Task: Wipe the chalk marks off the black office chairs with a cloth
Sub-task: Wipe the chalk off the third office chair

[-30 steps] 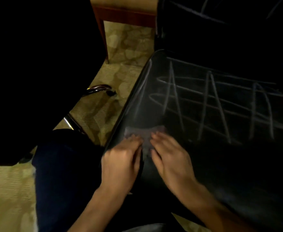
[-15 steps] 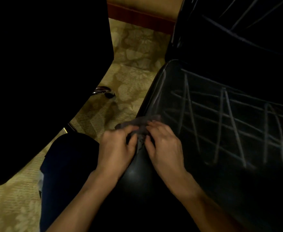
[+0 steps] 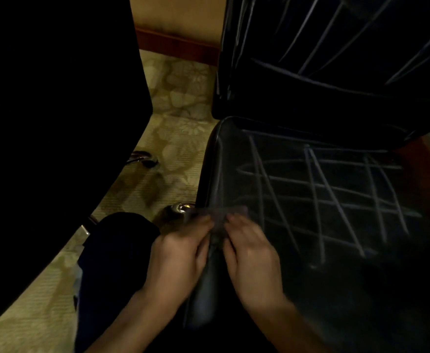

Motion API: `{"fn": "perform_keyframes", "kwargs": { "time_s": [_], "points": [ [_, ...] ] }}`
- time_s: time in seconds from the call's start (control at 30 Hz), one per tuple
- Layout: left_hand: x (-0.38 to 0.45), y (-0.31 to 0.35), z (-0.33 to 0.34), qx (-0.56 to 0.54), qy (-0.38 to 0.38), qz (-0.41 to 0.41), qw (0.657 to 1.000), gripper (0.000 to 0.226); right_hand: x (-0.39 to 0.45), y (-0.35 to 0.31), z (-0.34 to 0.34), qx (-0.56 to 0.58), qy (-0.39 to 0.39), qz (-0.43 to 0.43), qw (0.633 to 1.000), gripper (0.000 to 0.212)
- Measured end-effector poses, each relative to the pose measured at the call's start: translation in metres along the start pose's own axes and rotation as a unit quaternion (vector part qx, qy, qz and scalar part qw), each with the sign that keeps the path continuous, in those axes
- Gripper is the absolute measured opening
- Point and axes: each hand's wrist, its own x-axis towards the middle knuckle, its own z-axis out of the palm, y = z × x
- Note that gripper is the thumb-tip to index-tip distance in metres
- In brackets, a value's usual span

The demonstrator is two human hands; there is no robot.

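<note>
A black office chair fills the right half; its seat (image 3: pixel 298 289) carries a grid of white chalk marks (image 3: pixel 321 194), and more chalk lines cross its backrest (image 3: pixel 336 47). A small dark grey cloth (image 3: pixel 217 215) is held just above the seat's front left corner. My left hand (image 3: pixel 178 253) pinches the cloth's left side and my right hand (image 3: pixel 249 256) pinches its right side, fingertips close together. Most of the cloth hangs hidden between the two hands.
Another black chair (image 3: pixel 56 110) fills the left side, with its chrome legs (image 3: pixel 141 157) on the patterned beige carpet (image 3: pixel 178 103). My dark-trousered knee (image 3: pixel 117 245) is at bottom centre. A red-brown skirting board (image 3: pixel 175 47) runs along the far wall. A chrome piece (image 3: pixel 180 207) shows by the seat edge.
The cloth lay flat on the seat under both hands; now both hands have lifted it off the seat and bunched it between the fingertips. The view has tilted up towards the backrest.
</note>
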Motion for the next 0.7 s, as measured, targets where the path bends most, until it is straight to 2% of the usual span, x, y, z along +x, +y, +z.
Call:
{"fn": "perform_keyframes", "kwargs": {
  "time_s": [0.1,0.23,0.37,0.43,0.53,0.63,0.7],
  "points": [
    [0.05,0.006,0.003,0.054,0.004,-0.055,0.997,0.023,0.054,0.017,0.001,-0.039,-0.036,-0.006,0.999,0.032],
    [0.091,0.02,0.011,0.127,-0.008,-0.114,0.985,0.025,0.094,0.023,-0.002,-0.056,-0.053,0.004,0.997,0.023],
    [0.035,0.018,0.004,0.057,0.002,-0.077,0.995,0.031,0.045,0.022,-0.009,-0.041,-0.036,-0.038,0.998,0.029],
    [0.007,0.024,-0.002,0.066,-0.028,-0.042,0.997,0.034,0.019,0.022,-0.012,-0.034,-0.032,-0.066,0.997,0.033],
    [0.01,0.022,-0.001,0.115,-0.052,-0.013,0.992,0.035,0.013,0.026,-0.01,-0.037,-0.022,-0.09,0.995,0.03],
    [0.044,0.023,0.004,0.179,-0.069,-0.045,0.98,0.024,0.046,0.03,-0.003,-0.044,-0.008,-0.104,0.994,0.032],
    [0.077,0.017,0.007,0.231,-0.054,-0.095,0.967,0.029,0.081,0.032,0.009,-0.045,-0.004,-0.109,0.993,0.032]
  ]
}}
